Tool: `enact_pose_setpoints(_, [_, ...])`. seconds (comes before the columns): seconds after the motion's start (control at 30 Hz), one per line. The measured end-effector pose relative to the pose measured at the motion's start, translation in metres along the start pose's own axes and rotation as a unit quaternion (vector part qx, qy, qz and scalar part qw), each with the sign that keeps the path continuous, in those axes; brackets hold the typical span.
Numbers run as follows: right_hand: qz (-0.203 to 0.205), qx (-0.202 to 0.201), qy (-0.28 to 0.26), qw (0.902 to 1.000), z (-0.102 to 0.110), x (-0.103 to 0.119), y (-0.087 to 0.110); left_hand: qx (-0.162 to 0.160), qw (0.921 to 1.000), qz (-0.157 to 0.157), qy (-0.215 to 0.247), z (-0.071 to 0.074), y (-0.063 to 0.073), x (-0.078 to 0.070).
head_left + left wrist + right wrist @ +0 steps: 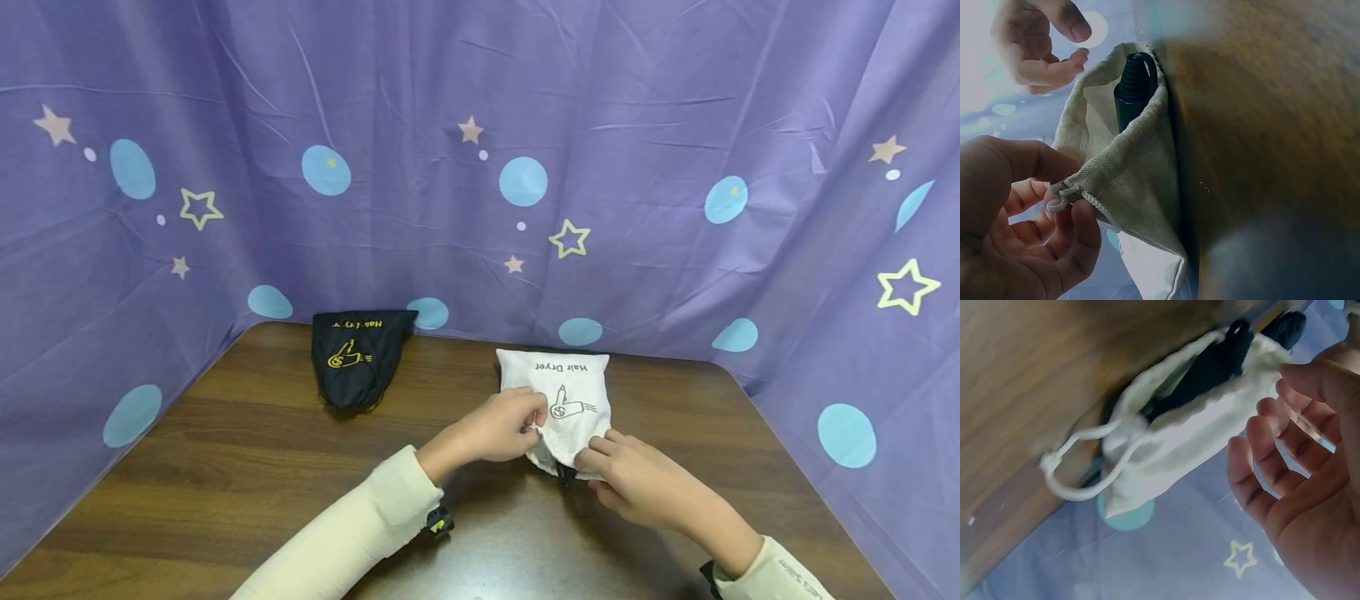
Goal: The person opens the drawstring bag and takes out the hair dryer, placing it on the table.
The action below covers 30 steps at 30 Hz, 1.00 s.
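A white drawstring bag (562,375) printed "Hair Dryer" lies on the wooden table, its mouth toward me. My left hand (504,425) pinches the rim at the left side, beside a knotted cord (1059,203). Inside the gaping mouth shows a black handle end (1130,103) with a ribbed tip and a loop; the rest is hidden by the cloth. At the right side of the mouth is my right hand (645,483). In the right wrist view its fingers (1263,440) are loosely bent near the rim, gripping nothing. A longer cord loop (1072,494) hangs off the bag's other end.
A black drawstring bag (352,358) with yellow "Hair Dryer" print lies at the back left of the table (247,467). Behind the table hangs a purple curtain (420,200) with stars and dots, also along both sides.
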State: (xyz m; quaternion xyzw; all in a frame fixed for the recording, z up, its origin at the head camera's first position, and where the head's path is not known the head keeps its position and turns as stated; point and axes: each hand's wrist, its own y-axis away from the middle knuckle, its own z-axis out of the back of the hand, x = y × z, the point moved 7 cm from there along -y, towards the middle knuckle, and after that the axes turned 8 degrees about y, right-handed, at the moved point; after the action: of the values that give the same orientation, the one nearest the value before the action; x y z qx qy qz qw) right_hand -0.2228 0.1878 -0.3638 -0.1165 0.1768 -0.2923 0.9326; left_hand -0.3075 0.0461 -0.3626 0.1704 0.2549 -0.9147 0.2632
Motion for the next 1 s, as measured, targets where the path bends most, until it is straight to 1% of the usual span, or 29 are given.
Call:
enact_pose_setpoints(0.17, [0.006,0.012,-0.005,0.9999,-0.004,0.018,-0.008,-0.018,0.9997,0.016,0.005,0.001,-0.003,0.001])
enact_pose_setpoints(0.3, [0.016,0.011,-0.011,0.9998,-0.008,0.030,-0.012,-0.035,0.9990,0.028,0.005,0.003,-0.005,0.002])
enact_pose_setpoints(0.43, [0.023,0.007,-0.016,0.9996,-0.012,0.036,-0.014,-0.049,0.9982,0.033,0.010,0.005,-0.006,0.002])
enact_pose_setpoints(0.53, [0.019,0.009,-0.018,0.9996,-0.015,0.037,-0.014,-0.056,0.9976,0.038,0.016,0.006,-0.006,0.002])
enact_pose_setpoints(0.73, [-0.012,0.026,-0.014,0.9995,-0.019,0.027,-0.011,-0.063,0.9964,0.049,0.028,0.007,-0.005,0.003])
enact_pose_setpoints(0.87, [-0.047,0.028,0.005,0.9985,-0.018,0.017,-0.009,-0.062,0.9965,0.050,0.025,0.008,-0.004,0.004])
enact_pose_setpoints(1.0, [-0.078,0.031,0.010,0.9964,-0.019,0.009,-0.008,-0.061,0.9968,0.049,0.020,0.008,-0.003,0.004])
